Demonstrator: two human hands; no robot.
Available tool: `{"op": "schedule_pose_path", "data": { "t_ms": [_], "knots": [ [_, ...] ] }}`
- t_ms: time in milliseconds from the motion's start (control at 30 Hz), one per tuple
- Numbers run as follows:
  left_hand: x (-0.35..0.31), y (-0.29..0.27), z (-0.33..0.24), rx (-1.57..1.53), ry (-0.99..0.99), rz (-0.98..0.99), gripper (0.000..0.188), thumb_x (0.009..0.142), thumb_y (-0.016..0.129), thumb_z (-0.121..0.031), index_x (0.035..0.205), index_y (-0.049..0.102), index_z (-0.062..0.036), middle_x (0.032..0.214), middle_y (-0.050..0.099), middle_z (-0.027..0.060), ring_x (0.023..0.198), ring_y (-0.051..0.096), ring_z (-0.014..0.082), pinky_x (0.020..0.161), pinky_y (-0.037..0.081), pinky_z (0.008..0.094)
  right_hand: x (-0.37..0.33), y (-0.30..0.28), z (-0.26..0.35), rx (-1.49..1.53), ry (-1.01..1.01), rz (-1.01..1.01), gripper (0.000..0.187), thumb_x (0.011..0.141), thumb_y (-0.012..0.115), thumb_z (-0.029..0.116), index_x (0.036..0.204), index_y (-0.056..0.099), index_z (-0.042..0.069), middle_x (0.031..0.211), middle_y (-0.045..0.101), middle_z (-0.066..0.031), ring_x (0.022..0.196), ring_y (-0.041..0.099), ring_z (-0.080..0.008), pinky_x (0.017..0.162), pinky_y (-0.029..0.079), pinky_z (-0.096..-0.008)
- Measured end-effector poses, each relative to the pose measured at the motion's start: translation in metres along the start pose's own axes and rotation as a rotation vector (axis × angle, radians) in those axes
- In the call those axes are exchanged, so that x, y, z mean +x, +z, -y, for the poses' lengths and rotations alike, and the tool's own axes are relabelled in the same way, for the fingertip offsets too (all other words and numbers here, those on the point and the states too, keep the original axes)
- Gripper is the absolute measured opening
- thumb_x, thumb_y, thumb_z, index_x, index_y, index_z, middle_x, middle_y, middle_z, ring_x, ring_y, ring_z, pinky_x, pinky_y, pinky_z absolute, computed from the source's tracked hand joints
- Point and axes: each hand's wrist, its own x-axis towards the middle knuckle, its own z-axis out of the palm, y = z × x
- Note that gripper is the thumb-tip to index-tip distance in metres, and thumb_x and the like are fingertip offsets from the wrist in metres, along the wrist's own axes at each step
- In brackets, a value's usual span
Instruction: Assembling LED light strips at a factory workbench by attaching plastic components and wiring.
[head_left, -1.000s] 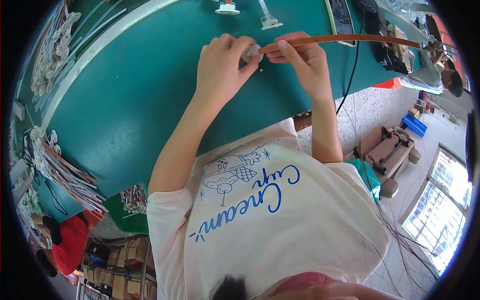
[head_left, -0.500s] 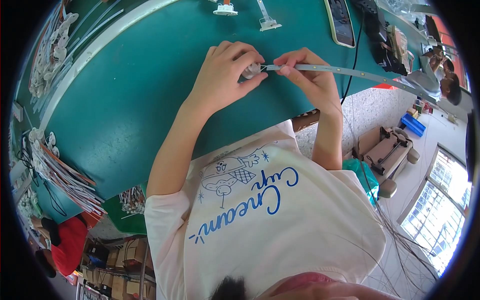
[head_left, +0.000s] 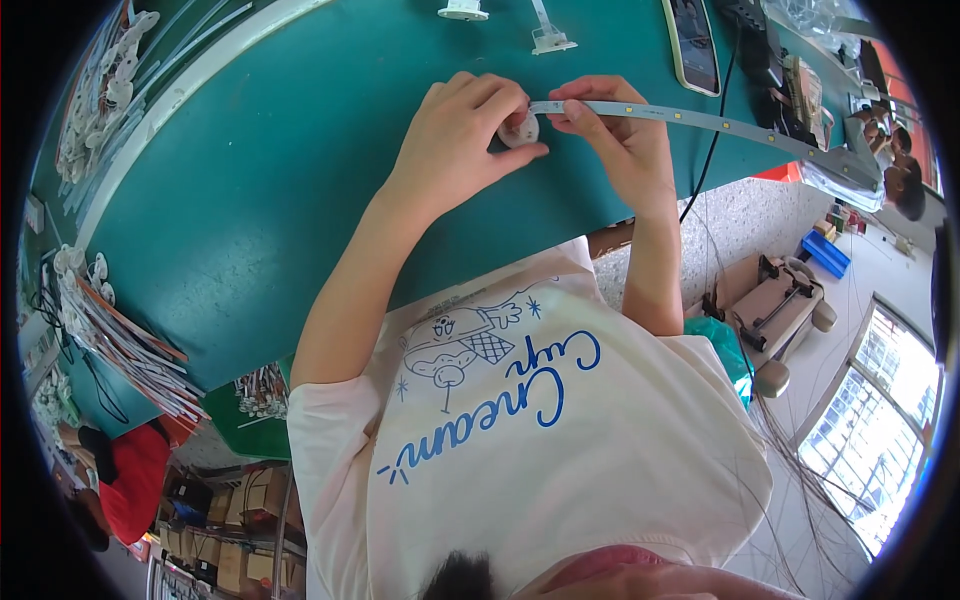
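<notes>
My left hand (head_left: 450,140) is closed on a small white round plastic piece (head_left: 522,131), whose flat face shows between thumb and fingers. Opposite it, my right hand (head_left: 635,155) pinches a thin white LED strip (head_left: 690,117) near its end, thumb on top. The strip's tip reaches the fingertips of my left hand, just above the round piece; the fingers hide how the two join. From my right hand the strip curves away to the right, with small yellowish LEDs along it. Both hands are over the green tabletop (head_left: 270,200).
At the far edge lie two white end pieces (head_left: 463,10) (head_left: 553,41) and a phone (head_left: 693,48). A black cable (head_left: 712,165) crosses the table at right. Bundled strips (head_left: 130,345) lie at left. A person in red (head_left: 137,480) is at lower left.
The round piece has turned in my left hand, bringing its flat face into view. My right hand and the strip's end have shifted slightly upward in the picture.
</notes>
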Motion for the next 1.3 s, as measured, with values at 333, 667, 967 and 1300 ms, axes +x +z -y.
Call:
{"op": "schedule_pose_path", "data": {
  "t_ms": [333,667,967,1300],
  "knots": [
    [0.0,0.008,-0.002,0.06,0.012,-0.066,0.027,0.069,0.074,-0.021,0.089,0.057,-0.0138,0.087,0.061,-0.0012,0.08,0.056,0.0189,0.074,0.04,0.0335,-0.003,0.005,0.001,-0.013,0.042,-0.057,0.018,0.088,0.057,0.009,0.097,0.056,-0.007,0.09,0.063,-0.0125,0.082,0.065,-0.0175,0.075,0.054,-0.0263],
    [0.002,0.012,0.005,0.032,0.015,-0.18,0.02,0.073,0.069,-0.012,0.088,0.057,-0.0131,0.088,0.061,-0.0015,0.082,0.057,0.0196,0.07,0.04,0.0338,-0.001,0.005,0.0,-0.027,0.016,-0.085,0.017,0.088,0.058,0.008,0.096,0.056,-0.007,0.088,0.064,-0.0131,0.081,0.066,-0.0183,0.074,0.054,-0.0267],
    [0.003,0.01,0.003,-0.006,0.007,-0.169,0.019,0.073,0.068,-0.011,0.088,0.056,-0.0118,0.085,0.062,-0.0017,0.079,0.058,0.0189,0.068,0.039,0.0337,0.011,0.008,-0.002,0.047,-0.032,-0.158,0.014,0.088,0.056,0.006,0.095,0.056,-0.007,0.085,0.063,-0.0139,0.078,0.066,-0.0189,0.074,0.055,-0.0273],
    [0.003,0.01,0.004,0.015,-0.009,-0.162,0.02,0.073,0.069,-0.012,0.087,0.056,-0.0112,0.082,0.062,-0.0014,0.078,0.058,0.0194,0.068,0.04,0.0337,0.015,0.006,0.007,-0.218,0.007,-0.152,0.016,0.085,0.062,0.01,0.092,0.057,-0.004,0.077,0.066,-0.0137,0.073,0.067,-0.0161,0.068,0.052,-0.0232]
  ]
}}
